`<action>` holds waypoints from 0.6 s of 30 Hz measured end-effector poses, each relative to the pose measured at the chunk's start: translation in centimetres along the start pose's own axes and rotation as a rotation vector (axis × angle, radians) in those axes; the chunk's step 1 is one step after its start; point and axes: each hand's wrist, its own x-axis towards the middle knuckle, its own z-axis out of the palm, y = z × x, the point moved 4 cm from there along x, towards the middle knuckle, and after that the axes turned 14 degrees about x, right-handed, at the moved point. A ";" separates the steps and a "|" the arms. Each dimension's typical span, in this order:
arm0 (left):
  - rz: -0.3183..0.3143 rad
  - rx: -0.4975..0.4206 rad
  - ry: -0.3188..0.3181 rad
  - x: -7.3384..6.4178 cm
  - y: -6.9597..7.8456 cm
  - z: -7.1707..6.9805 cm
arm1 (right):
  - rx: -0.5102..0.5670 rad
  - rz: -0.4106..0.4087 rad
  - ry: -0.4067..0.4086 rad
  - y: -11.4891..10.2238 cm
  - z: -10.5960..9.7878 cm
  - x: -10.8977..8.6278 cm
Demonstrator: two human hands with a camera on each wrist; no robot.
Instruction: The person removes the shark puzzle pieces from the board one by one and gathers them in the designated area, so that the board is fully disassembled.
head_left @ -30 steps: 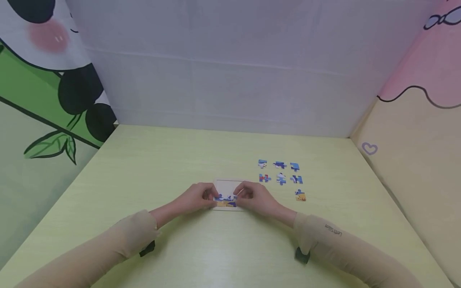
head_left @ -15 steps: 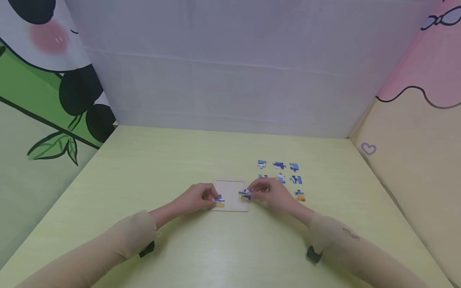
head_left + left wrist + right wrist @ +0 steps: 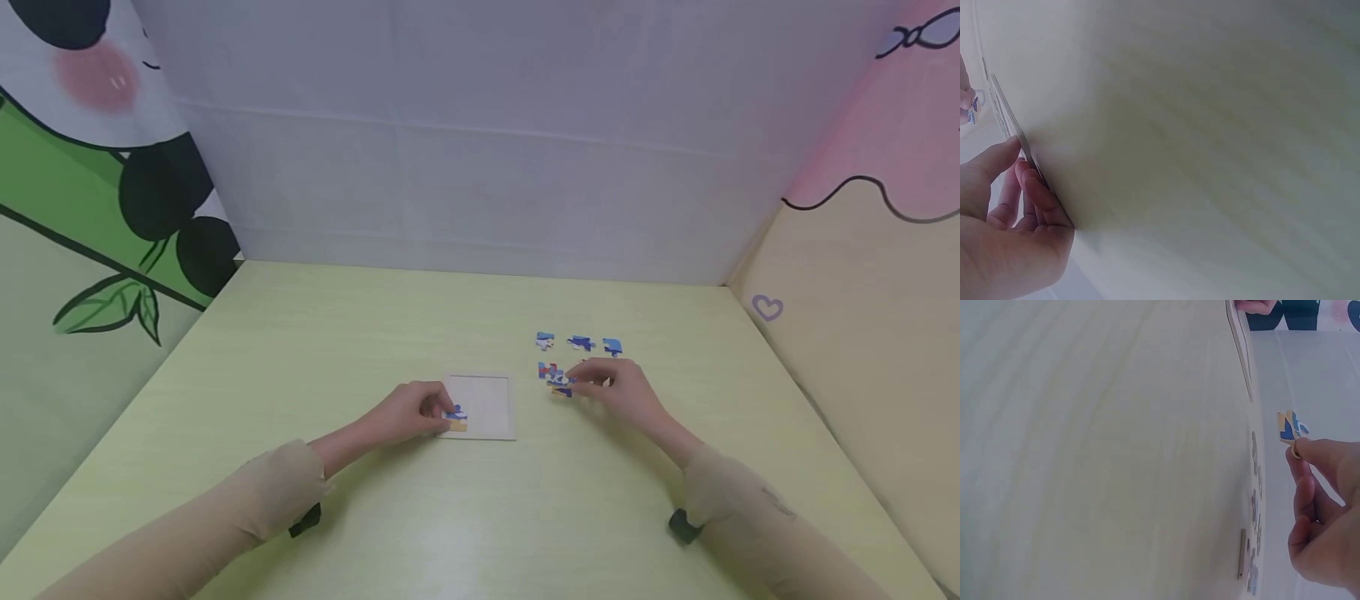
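Observation:
A white puzzle tray with a thin raised rim lies flat on the table. My left hand holds the tray at its left side, thumb at the near edge in the left wrist view. In the tray's near left corner sits a blue, white and yellow puzzle piece, partly covered by my fingertips. My right hand is to the right of the tray and pinches another blue, white and yellow piece between thumb and finger. In the right wrist view this piece is raised off the tabletop.
Loose puzzle pieces lie in rows at the right: a blue and white one, a dark blue one, a light blue one and a red and blue one. My right hand hides others. A pale cloth wall stands behind the table.
My right hand has lifted the piece from beside the corner piece in the tray and carried it right, over to the loose pieces. My left hand has stayed at the tray's left side.

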 end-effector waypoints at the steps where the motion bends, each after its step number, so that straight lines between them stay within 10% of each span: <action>1: 0.001 0.002 0.000 0.1 0.0 0.0 | -0.003 0.006 0.005 0.2 -0.3 -0.1; 18: 0.020 -0.001 -0.007 0.6 -0.6 0.3 | -0.062 0.061 -0.084 3.4 -1.8 -0.7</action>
